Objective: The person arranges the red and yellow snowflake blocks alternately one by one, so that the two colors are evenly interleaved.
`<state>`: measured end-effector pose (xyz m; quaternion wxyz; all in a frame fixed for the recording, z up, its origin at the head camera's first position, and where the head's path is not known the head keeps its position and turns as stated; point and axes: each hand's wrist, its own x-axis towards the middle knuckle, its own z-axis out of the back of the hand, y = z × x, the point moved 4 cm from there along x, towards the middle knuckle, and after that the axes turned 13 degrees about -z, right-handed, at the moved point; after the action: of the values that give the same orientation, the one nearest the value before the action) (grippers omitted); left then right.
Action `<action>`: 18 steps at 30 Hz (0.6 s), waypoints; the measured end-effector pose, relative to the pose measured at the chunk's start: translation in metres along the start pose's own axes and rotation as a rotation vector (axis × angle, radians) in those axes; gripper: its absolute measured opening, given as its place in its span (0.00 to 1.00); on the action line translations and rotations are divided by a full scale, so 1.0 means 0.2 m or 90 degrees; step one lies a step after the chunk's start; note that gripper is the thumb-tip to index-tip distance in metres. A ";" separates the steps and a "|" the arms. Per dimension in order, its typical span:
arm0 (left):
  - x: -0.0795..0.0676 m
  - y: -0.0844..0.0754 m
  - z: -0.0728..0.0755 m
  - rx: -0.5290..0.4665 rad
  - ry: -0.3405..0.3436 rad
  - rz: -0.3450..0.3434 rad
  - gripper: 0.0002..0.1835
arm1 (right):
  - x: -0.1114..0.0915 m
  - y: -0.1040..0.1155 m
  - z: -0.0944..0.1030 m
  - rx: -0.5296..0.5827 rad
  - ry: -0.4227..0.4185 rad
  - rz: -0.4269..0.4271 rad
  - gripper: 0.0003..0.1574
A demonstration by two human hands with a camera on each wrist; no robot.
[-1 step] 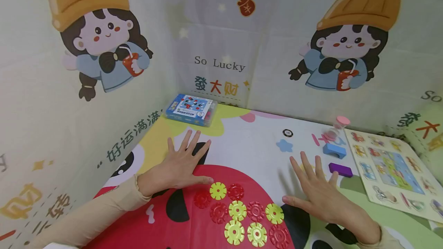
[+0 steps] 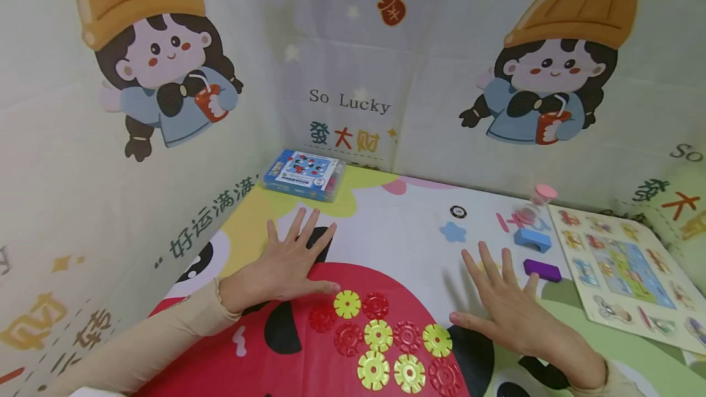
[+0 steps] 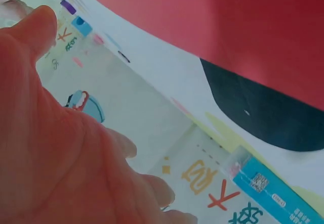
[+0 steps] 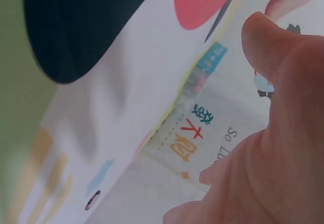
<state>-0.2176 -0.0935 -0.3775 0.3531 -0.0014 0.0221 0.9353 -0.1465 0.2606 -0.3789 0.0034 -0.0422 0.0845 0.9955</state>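
My left hand (image 2: 289,262) hovers over the left side of the printed tablecloth with its fingers spread and nothing in it. Its thumb tip is close to a yellow notched disc (image 2: 347,304). Several more yellow and red notched discs, such as a red one (image 2: 407,337), lie flat in a loose cluster between the two hands. To their right, my right hand (image 2: 504,308) is held palm down, fingers spread, also holding nothing; its shadow falls on the cloth beside it. Both wrist views show a bare palm, the left palm (image 3: 76,153) and the right palm (image 4: 268,153).
A blue-labelled clear box (image 2: 303,175) stands at the back left. Beyond my right hand are a purple block (image 2: 543,270), a blue arch block (image 2: 532,241), an hourglass with pink ends (image 2: 545,193) and a black-and-white chip (image 2: 458,212). A picture puzzle board (image 2: 595,311) lies at the right.
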 end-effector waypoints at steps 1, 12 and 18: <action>0.00 0.00 -0.01 -0.001 0.005 -0.002 0.61 | 0.00 0.00 0.00 -0.002 0.002 -0.002 0.69; 0.00 -0.07 -0.08 -0.240 0.129 -0.180 0.52 | -0.03 0.13 -0.04 0.045 0.061 0.129 0.53; 0.00 -0.07 -0.08 -0.233 0.079 -0.246 0.38 | -0.01 0.36 -0.10 0.039 0.124 0.284 0.38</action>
<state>-0.2080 -0.0828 -0.3934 0.5167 -0.1268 -0.1267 0.8372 -0.1435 0.1852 -0.3862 -0.2237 -0.1184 0.1219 0.9597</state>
